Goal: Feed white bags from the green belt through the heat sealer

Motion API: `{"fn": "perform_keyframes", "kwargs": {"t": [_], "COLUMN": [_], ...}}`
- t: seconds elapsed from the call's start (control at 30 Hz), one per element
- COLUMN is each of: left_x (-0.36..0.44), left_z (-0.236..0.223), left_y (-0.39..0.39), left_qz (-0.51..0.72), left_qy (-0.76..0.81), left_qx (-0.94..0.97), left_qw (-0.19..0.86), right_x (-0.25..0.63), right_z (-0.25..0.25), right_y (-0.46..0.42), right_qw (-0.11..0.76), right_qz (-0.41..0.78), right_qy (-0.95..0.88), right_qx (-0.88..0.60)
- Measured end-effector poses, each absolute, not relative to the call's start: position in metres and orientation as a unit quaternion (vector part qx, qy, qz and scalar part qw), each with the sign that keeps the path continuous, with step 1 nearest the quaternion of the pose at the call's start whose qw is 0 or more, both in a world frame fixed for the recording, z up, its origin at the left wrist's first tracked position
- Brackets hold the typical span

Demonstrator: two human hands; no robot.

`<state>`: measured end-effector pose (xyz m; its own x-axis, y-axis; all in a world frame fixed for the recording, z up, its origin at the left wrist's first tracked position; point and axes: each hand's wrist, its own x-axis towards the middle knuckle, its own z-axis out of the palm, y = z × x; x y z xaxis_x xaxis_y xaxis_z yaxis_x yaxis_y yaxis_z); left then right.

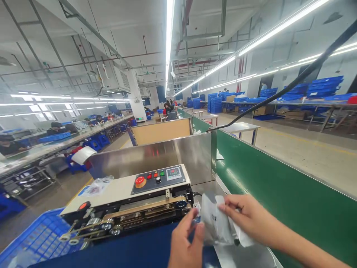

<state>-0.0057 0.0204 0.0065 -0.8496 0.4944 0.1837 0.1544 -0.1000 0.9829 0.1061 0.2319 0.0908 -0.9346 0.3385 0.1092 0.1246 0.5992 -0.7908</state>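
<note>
A long factory hall stretches ahead — but close in, room narrows between the band sealer (125,197) and the green conveyor (267,175). The left hand (185,242) pinches one edge of a white foil pouch (216,221); the right hand (248,217), fingers extended, grips the other — the pouch lies between them, just beside the sealer's end.

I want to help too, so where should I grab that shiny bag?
Probably pinch the silver bag at its right edge, thumb and fingers together, coming from the right as the right hand does. The bag looks thin and floppy, so a flat pinch suits it, and that side is farthest from the rollers of the band sealer.
</note>
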Motion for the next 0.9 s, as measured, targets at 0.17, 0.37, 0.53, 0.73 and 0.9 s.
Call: {"fn": "perform_keyframes", "kwargs": {"t": [0.17,0.37,0.53,0.73,0.9], "left_x": [0.020,0.021,-0.007,-0.036,-0.050], "left_z": [-0.008,-0.012,-0.012,0.002,-0.007], "left_y": [0.037,0.027,0.046,0.043,0.022], "left_qz": [0.671,0.647,0.693,0.698,0.707], "left_qy": [0.654,0.699,0.633,0.604,0.608], "left_qx": [0.294,0.271,0.045,-0.067,-0.073], "left_qw": [0.191,0.138,0.342,0.380,0.354], "right_x": [0.113,0.115,0.091,0.047,0.016], "right_z": [0.066,0.037,0.029,0.045,0.040], "right_y": [0.202,0.223,0.244,0.239,0.217], "right_qw": [0.071,0.012,-0.071,-0.089,-0.087], "right_qz": [0.492,0.557,0.593,0.545,0.506], "right_qy": [-0.855,-0.809,-0.737,-0.770,-0.804], "right_qx": [-0.148,-0.188,-0.317,-0.320,-0.301]}}
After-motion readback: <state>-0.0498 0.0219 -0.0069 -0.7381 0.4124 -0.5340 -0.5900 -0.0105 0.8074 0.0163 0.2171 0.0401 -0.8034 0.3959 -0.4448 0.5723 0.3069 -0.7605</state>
